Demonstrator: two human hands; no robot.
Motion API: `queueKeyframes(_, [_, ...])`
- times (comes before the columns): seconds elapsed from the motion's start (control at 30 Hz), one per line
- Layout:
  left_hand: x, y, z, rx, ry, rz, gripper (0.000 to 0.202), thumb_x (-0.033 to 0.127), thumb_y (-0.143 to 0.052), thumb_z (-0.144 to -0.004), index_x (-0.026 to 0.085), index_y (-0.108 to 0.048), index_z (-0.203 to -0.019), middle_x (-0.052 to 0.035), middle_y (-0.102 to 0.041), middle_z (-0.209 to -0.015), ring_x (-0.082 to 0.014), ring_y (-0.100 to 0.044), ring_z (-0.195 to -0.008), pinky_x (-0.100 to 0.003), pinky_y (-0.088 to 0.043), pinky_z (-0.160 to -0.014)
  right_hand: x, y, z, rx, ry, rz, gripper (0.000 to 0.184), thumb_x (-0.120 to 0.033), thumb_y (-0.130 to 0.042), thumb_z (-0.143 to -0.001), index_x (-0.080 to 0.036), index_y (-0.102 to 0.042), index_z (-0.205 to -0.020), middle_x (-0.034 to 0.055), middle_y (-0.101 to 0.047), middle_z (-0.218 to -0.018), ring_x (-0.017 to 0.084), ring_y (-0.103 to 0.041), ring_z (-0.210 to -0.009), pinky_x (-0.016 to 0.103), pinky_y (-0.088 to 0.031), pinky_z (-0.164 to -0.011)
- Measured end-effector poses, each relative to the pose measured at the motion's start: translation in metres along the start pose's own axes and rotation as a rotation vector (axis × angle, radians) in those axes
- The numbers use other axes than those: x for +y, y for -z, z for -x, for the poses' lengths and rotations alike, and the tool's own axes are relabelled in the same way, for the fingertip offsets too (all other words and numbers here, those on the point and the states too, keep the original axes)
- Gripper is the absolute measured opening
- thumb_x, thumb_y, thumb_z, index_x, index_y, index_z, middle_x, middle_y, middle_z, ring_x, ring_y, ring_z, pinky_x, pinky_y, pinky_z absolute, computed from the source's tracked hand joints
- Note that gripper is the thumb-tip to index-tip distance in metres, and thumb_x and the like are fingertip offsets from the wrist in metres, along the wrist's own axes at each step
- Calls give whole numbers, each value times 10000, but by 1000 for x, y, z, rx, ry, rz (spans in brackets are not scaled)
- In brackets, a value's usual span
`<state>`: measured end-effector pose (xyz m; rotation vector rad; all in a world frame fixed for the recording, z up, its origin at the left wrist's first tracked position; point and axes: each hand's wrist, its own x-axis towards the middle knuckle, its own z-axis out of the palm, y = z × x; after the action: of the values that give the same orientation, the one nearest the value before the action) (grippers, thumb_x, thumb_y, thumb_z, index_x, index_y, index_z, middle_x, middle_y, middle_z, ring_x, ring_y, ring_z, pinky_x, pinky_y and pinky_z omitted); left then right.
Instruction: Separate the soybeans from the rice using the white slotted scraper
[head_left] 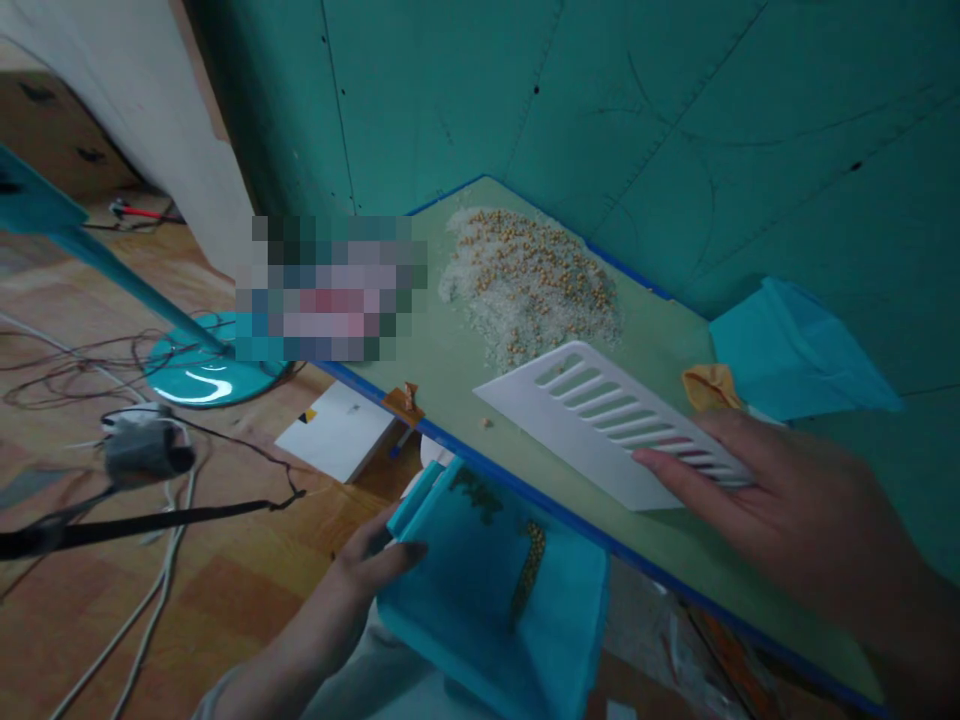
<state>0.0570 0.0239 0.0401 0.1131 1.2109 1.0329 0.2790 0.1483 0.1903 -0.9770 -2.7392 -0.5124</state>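
- Right hand (795,520), lower right, pinches white scraper (562,420), leaving its edge free near central grain pile (525,285).
- Left hand (364,575) pinches blue bin (442,575), lower centre, likely steadying it beside the surface (420,350).

Grain pile (525,285) on table (660,345), scraper (577,430) before it, bin (450,580) by table's near edge, stand (195,375) left

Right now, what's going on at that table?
A person's right hand grips a white slotted scraper at the pale green tabletop, its far edge by a spread pile of whitish grains and round yellow-brown pieces. Whether it touches the pile isn't clear. The left hand holds a blue bin at its rim, below the table's near edge. Some small pieces lie in the bin; most of the visible pile is on the table.
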Motion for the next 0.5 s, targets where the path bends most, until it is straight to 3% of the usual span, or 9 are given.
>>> queueKeyframes(0.23, [13,8,1,112,-53,0,302,219,-667,-631,237,-660,-932,-26,-760,-770,-290,-668,-827,-371,-502,-762,-6,5,-11,39,78,-66,516,-364,-175,-928,-216,-554,-610,26,-611,-540,143,-570,-469,251,-381,-426])
queueKeyframes(0.5, [24,12,-1,156,-56,6,12,205,-633,-656,194,-629,-657,-50,-737,-610,-303,-680,-635,-398,-536,-595,-12,10,-14,75,167,-40,519,-303,-201,-929,-220,-600,-608,18,-638,-554,134,-569,-460,247,-396,-426])
